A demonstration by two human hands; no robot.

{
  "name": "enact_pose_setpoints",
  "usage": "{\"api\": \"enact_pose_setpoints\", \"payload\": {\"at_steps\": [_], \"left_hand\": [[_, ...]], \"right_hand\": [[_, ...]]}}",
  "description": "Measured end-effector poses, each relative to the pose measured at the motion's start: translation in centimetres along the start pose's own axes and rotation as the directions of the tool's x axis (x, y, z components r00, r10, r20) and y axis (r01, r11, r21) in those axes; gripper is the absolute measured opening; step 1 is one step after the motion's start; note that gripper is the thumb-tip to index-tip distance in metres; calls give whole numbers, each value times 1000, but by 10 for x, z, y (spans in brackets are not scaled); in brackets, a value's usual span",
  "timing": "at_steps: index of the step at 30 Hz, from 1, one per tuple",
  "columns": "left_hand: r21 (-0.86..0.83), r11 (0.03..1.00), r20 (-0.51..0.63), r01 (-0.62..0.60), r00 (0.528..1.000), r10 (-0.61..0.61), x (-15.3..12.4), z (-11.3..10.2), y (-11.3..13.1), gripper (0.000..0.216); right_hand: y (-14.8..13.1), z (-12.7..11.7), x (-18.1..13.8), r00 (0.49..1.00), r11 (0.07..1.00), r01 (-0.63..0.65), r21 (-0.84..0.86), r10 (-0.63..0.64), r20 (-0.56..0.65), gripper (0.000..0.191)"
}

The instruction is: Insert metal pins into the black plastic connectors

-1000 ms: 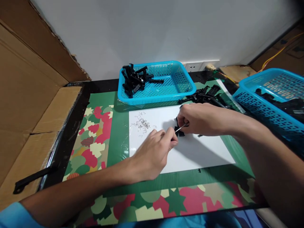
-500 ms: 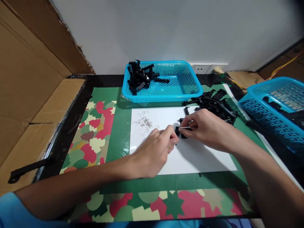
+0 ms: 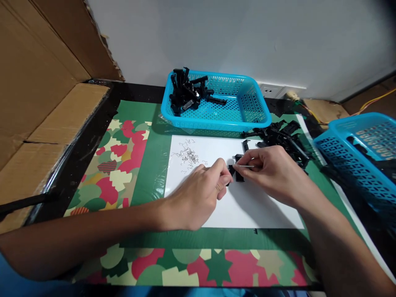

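Observation:
Over the white sheet (image 3: 260, 210), my left hand (image 3: 207, 189) is closed on a small black plastic part (image 3: 231, 169), most of it hidden by the fingers. My right hand (image 3: 269, 169) pinches a thin metal rod-like tool (image 3: 246, 166), its near end at the black part. Beside the fingertips another black plastic piece (image 3: 239, 175) lies on the sheet, with a further black piece (image 3: 245, 145) behind it. A pile of tiny bent wire springs (image 3: 189, 156) is spread on the sheet, left of my hands.
A blue basket (image 3: 216, 125) at the back holds several black parts. More black parts (image 3: 283, 138) are heaped right of the sheet. A second blue basket (image 3: 355, 156) stands at the far right. Cardboard (image 3: 62, 115) walls the left side.
The view has shifted and tilted slightly. Both hands stay together at the black part, holding the same things, with little visible movement between them.

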State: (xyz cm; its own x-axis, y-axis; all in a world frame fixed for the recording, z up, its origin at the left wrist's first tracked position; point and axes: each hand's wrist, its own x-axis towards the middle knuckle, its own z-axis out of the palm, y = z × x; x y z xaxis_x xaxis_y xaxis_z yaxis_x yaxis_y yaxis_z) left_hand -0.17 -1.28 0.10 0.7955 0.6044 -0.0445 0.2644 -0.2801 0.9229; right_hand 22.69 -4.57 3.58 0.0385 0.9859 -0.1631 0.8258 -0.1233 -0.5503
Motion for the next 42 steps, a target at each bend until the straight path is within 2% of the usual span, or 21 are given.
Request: {"api": "enact_pose_setpoints", "payload": {"at_steps": [6,18,21,24,27,32,34,37,40,42], "left_hand": [[70,996,-2,-53,999,53,-2,0,-1,14],[162,985,-20,-58,998,62,-3,1,-3,15],[156,986,-24,-53,998,58,-3,2,-2,15],[159,986,-36,-43,998,49,-4,3,-2,15],[155,987,-42,-37,998,44,-4,4,-3,13],[144,990,-67,8,998,2,-6,5,-4,11],[141,990,-82,20,997,-9,-6,5,-5,11],[130,991,-93,17,996,-5,-6,4,-5,12],[121,992,-93,17,996,-6,-5,4,-5,12],[117,993,-88,21,996,-10,-5,3,-4,11]], "right_hand": [[0,3,-2,999,994,28,106,-31,34,24],[4,-4,-7,994,995,94,-26,-92,52,50],[7,-7,-9,996,997,72,-7,-71,52,48],[11,-9,-12,999,999,44,25,-43,-18,45],[13,-12,-15,987,993,108,50,-101,-127,38],[15,-10,-16,915,953,301,-30,-298,-274,23],[15,-7,-16,878,942,333,-39,-325,-352,17],[14,-1,-16,868,954,290,74,-230,-440,9],[13,5,-14,915,949,226,219,-130,-382,14],[12,7,-11,935,942,208,262,-113,-336,19]]}}
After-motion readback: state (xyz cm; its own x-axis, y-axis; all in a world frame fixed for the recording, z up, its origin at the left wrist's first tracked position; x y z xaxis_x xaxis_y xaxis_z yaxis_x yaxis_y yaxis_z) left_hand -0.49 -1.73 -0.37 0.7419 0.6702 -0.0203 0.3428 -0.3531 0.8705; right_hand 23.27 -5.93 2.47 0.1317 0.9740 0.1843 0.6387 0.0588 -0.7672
